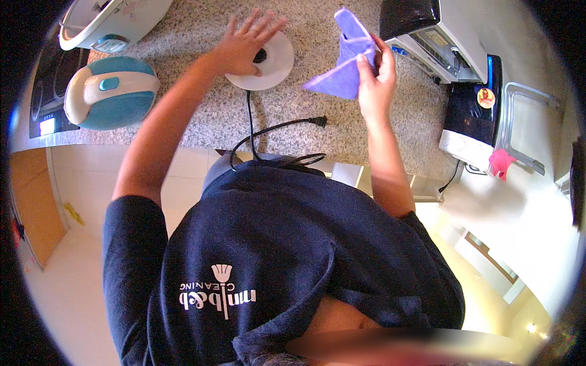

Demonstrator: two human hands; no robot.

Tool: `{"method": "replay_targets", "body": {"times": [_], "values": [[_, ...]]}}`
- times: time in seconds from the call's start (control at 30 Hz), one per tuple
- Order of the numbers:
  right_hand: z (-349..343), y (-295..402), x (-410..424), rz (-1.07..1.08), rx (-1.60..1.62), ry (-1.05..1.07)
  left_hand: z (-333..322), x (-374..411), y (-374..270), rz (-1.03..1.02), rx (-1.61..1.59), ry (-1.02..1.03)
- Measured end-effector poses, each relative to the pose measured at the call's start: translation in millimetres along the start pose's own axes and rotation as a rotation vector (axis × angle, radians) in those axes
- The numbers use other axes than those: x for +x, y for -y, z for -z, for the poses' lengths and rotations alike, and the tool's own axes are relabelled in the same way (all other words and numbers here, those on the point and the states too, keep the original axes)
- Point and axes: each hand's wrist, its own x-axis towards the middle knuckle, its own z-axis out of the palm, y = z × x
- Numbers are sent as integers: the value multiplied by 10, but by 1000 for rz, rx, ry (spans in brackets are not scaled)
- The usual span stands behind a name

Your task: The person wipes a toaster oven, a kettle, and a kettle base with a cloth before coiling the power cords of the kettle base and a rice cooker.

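My left hand (245, 48) lies spread over a round white kettle power base (279, 59), covering much of its left side. The base's dark central connector (260, 56) shows beside my thumb. From the base, a black cord (250, 119) runs toward me and loops at the counter's front edge. Its two-pin plug (318, 121) rests on the speckled stone counter (293, 137). In my right hand (379, 82) is a folded purple cloth (350, 64), pinched between thumb and fingers and hanging to the left, right of the base.
A blue and white electric kettle (121, 107) stands left of my forearm. Behind it are a white cooker (137, 18) and a black cooktop (39, 103) with a lit display. On the right stand a toaster oven (462, 41), a black-and-white appliance (471, 110) and a pink cloth (501, 163).
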Motion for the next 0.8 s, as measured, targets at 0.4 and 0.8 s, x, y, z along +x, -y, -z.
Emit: {"method": "replay_targets", "body": {"times": [0.4, 0.8], "values": [[-816, -713, -126, 525, -409, 573, -749, -139, -526, 539, -420, -646], [-692, -741, 133, 463, -377, 397, -468, 38, -384, 326, -714, -417]]}}
